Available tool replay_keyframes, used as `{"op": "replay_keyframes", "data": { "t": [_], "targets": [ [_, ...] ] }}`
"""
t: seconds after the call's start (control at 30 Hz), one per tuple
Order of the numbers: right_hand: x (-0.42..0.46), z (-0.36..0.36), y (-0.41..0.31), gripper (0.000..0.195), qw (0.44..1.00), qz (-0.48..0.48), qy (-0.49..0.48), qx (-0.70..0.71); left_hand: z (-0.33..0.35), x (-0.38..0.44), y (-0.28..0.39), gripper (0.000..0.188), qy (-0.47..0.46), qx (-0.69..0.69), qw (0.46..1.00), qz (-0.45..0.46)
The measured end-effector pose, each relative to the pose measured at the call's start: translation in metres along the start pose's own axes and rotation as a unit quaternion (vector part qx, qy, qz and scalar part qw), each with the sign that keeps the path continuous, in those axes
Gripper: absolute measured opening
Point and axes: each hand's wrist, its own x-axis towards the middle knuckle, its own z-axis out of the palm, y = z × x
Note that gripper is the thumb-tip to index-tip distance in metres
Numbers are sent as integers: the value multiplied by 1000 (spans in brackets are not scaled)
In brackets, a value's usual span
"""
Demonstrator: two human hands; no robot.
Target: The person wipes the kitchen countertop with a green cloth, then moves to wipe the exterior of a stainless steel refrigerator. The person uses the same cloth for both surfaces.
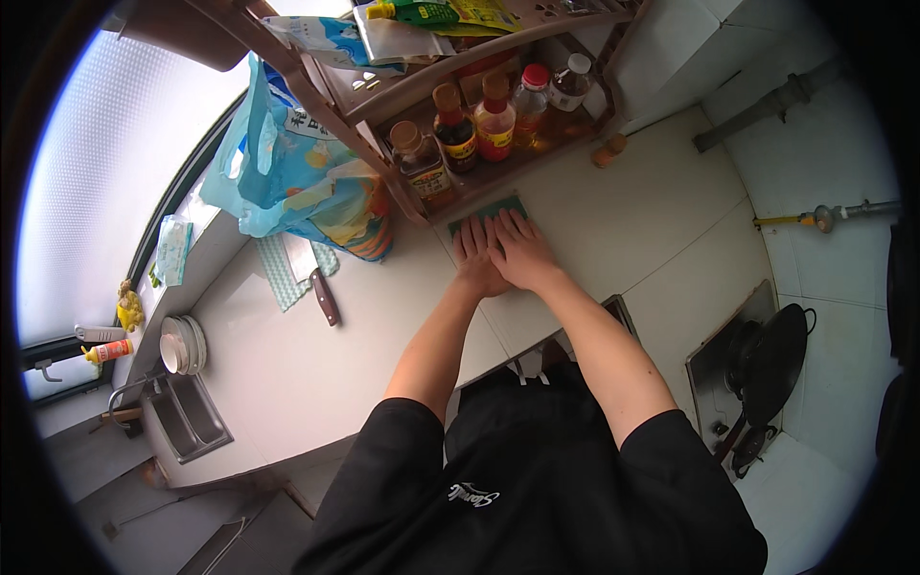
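Note:
A flat dark green cloth or scouring pad [512, 205] lies on the white tiled countertop [388, 316], in front of the plastic shelf rack. My left hand [476, 260] rests flat on it, fingers extended. Beside it, my right hand [527, 251] also lies palm down with its fingers on the pad, its thumb side overlapping the left hand. Both hands cover most of the pad, so only its far edge and corners show. Neither hand has its fingers curled around anything.
The brown plastic rack [374, 154] holds several sauce bottles [494, 122]. A blue plastic bag [287, 183] stands left of it, near a kitchen knife [323, 296] on a patterned cloth [277, 273]. Far left are stacked bowls [183, 345] and a sink [188, 413]; at right, a wok [776, 363].

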Motion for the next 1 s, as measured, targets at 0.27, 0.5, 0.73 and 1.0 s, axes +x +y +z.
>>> {"op": "replay_keyframes", "data": {
  "t": [0.27, 0.5, 0.73, 1.0],
  "targets": [
    [-23, -28, 79, 60, 995, 93, -2, 28, 11, 72, 60, 108, -2, 85, 992, 99],
    [5, -39, 60, 65, 996, 63, -66, 11, 0, 42, 53, 117, -16, -47, 998, 26],
    [29, -6, -58, 69, 983, -103, -150, 1, 20, -49, -48, 127, 20, -149, 980, -134],
    [-27, 28, -164, 72, 954, -220, -197, 46, 61, -184, -98, 133, 63, -191, 954, -222]
  ]
}}
